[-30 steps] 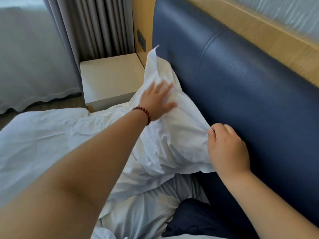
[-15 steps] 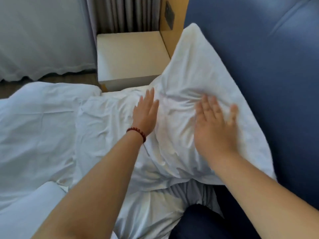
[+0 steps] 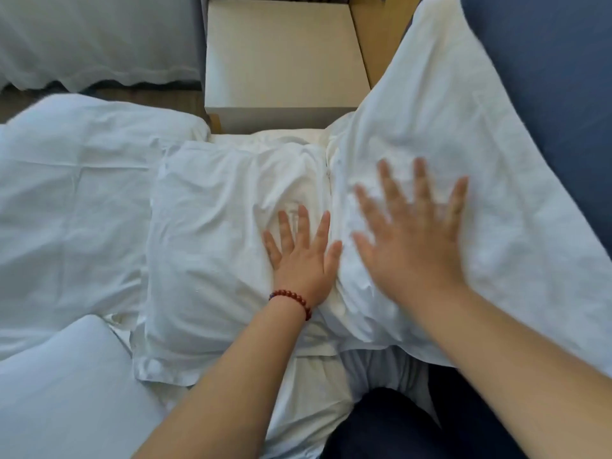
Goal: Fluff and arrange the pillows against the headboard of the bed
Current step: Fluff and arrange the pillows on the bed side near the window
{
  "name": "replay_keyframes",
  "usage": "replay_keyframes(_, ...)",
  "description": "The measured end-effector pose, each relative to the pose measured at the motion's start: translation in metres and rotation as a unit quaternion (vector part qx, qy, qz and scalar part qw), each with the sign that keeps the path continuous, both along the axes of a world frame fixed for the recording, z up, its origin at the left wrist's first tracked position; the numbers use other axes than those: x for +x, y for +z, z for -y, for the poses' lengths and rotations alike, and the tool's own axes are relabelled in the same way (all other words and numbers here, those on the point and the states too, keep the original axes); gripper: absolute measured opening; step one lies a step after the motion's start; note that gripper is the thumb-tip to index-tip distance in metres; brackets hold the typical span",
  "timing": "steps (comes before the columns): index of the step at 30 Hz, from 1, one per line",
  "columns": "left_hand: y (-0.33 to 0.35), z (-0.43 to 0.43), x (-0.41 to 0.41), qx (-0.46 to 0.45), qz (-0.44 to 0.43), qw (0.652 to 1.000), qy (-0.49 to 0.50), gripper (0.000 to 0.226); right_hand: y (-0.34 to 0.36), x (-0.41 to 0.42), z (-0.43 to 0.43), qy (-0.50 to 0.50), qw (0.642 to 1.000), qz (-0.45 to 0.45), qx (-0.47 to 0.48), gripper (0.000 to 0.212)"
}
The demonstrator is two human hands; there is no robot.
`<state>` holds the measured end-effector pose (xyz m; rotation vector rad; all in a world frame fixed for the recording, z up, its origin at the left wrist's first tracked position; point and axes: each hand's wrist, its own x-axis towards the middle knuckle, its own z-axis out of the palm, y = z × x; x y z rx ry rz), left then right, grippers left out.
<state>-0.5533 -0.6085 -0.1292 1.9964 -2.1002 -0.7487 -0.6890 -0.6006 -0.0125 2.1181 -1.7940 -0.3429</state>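
A large white cotton pillow [image 3: 447, 154] with a creased, rumpled case leans tilted against the padded dark blue headboard [image 3: 549, 77], its upper corner reaching up beside the wooden wall panel [image 3: 381, 44] and its lower edge resting on the bed. Its loose case flap spreads out to the right over the blue padding. Just to its left a second white pillow [image 3: 212, 246] lies flat on the mattress, touching the first along a puckered seam; its surface is wrinkled, with a flat border around the stuffed middle. A crumpled white duvet [image 3: 73, 200] covers the bed further left, and a smoother white fold [image 3: 66, 392] lies at the lower left. Behind the flat pillow stands a cream box-shaped bedside table [image 3: 281, 61].

The left hand [image 3: 301, 256], with a dark red bead bracelet [image 3: 293, 298] at the wrist, lies palm down in the crease where the two pillows meet, fingers straight and slightly apart, gripping nothing. The right hand [image 3: 414, 236] is spread wide, palm toward the leaning pillow's lower face, all fingers splayed well apart; it is blurred, so whether it presses the fabric or sits just above it cannot be told. Both forearms are bare and reach in from the bottom edge. A dark navy clothed knee [image 3: 390, 425] shows at the bottom, between the arms
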Motion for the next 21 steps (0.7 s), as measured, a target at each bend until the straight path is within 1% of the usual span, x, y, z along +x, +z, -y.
replay_keyframes(2,-0.018,0.006,-0.003,0.025,0.034,0.999,-0.005,0.062,-0.013,-0.001,-0.01,0.027,0.998,-0.041,0.036,0.067)
replay_keyframes(5,-0.035,0.027,0.008,0.031,0.047,0.998,-0.004,0.06,-0.017,-0.023,0.001,0.006,1.0,-0.018,0.011,0.065)
replay_keyframes(8,-0.042,0.027,0.028,0.033,0.057,0.998,-0.007,0.059,-0.017,-0.032,0.004,-0.01,1.0,-0.009,0.008,0.06)
replay_keyframes(11,-0.025,0.027,0.032,0.019,0.031,0.999,0.026,0.057,-0.023,-0.031,0.001,-0.001,1.0,-0.003,0.005,0.064)
replay_keyframes(13,-0.009,0.026,0.024,-0.024,-0.007,0.997,0.072,0.06,-0.026,-0.031,0.002,0.005,1.0,-0.003,0.007,0.065)
replay_keyframes(14,-0.004,0.024,0.02,-0.04,-0.015,0.997,0.069,0.062,-0.028,-0.03,0.002,0.006,1.0,-0.002,0.007,0.065)
replay_keyframes(15,-0.004,0.021,0.018,-0.034,-0.012,0.999,0.039,0.063,-0.03,-0.029,0.003,0.005,1.0,-0.001,0.008,0.065)
replay_keyframes(17,-0.01,0.019,0.022,0.044,0.015,0.998,-0.04,0.063,-0.032,-0.024,0.001,0.002,1.0,-0.004,0.014,0.064)
replay_keyframes(18,-0.011,0.021,0.026,0.073,0.024,0.995,-0.059,0.062,-0.031,-0.022,0.0,0.002,1.0,-0.008,0.013,0.063)
replay_keyframes(19,-0.009,0.022,0.029,0.076,0.024,0.995,-0.061,0.061,-0.032,-0.021,-0.002,0.001,1.0,-0.007,0.006,0.061)
replay_keyframes(20,-0.006,0.02,0.031,0.058,0.022,0.996,-0.056,0.06,-0.033,-0.016,-0.007,-0.003,1.0,0.002,-0.003,0.061)
replay_keyframes(21,-0.004,0.012,0.034,0.017,0.026,0.999,-0.043,0.059,-0.035,-0.007,-0.013,-0.002,1.0,0.022,-0.005,0.062)
